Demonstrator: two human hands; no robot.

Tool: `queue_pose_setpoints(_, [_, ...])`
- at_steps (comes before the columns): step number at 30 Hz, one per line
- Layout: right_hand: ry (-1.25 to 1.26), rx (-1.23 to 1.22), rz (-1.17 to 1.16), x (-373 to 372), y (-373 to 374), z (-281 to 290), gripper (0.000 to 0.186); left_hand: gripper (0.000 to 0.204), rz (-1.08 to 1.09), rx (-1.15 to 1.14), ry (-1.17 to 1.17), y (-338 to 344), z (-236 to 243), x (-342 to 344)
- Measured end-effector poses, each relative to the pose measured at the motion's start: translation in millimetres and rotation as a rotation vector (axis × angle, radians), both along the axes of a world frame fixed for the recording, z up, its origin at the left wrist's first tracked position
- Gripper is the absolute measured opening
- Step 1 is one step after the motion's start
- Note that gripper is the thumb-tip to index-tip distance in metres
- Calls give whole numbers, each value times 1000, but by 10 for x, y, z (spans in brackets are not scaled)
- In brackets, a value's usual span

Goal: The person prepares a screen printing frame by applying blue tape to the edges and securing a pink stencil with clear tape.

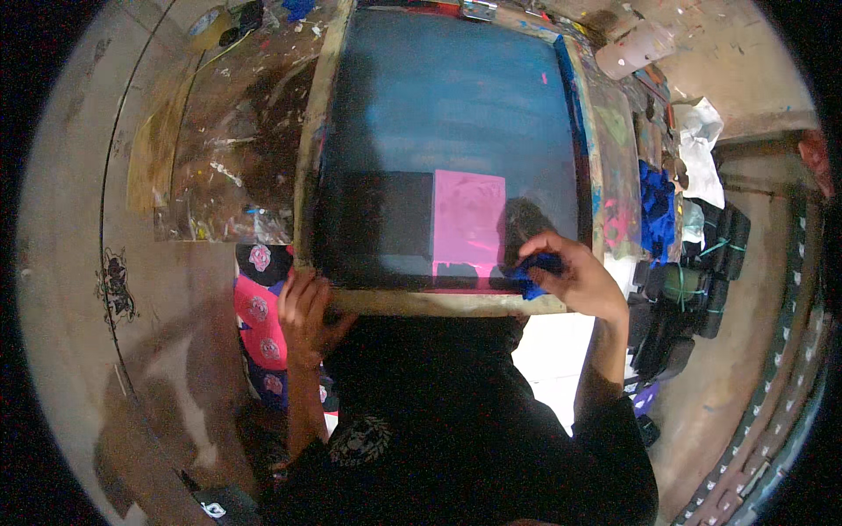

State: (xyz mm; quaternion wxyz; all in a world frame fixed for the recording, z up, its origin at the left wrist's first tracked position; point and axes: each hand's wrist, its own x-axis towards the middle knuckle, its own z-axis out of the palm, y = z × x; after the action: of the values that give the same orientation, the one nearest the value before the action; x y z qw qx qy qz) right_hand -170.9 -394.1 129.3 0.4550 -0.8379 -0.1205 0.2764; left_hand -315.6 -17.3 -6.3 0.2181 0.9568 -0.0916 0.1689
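Observation:
A silk screen's wooden frame [421,303] lies before me, stretched with blue mesh [447,96]. Toward its near edge, a bright pink rectangle [470,215] shows on the mesh, beside a darker rectangle [392,213]. My right hand [574,272] is closed round a crumpled blue cloth [541,275] at the near right corner of the mesh, just right of the pink area. The hand's shadow falls on the mesh there. At the near left corner, my left hand [305,317] grips the frame, its fingers bent over the wood and its thumb apart.
A paint-stained tabletop [232,167] extends left of the frame. Blue rags [656,210], a white cloth [699,149] and a pale plastic bottle [633,51] are on the right. Printed pink and dark fabric pieces [260,311] lie below left. Dark tied bundles [724,263] are stacked at right.

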Motion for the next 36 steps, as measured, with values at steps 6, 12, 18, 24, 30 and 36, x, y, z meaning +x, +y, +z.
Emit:
queue_pose_setpoints(6, [-196, -50, 318, 87, 169, -110, 25, 79, 127, -207, -290, -62, 228, 217])
queue_pose_setpoints(12, [-268, -213, 233, 68, 252, -104, 26, 107, 139, -159, -204, -3, 305, 362])
queue_pose_setpoints(18, [-213, -316, 289, 135, 330, -4, 22, 115, 117, -298, -116, 77, 199, 329])
queue_pose_setpoints(24, [-226, -248, 281, 128, 377, -104, 22, 118, 99, -388, -94, 82, 161, 318])
queue_pose_setpoints(30, [-231, -194, 282, 114, 438, -142, 21, 121, 216, -575, 64, 173, -181, 34])
queue_pose_setpoints(36, [-253, -196, 319, 136, 571, -132, 17, 124, 129, -413, -1, 63, 247, 236])
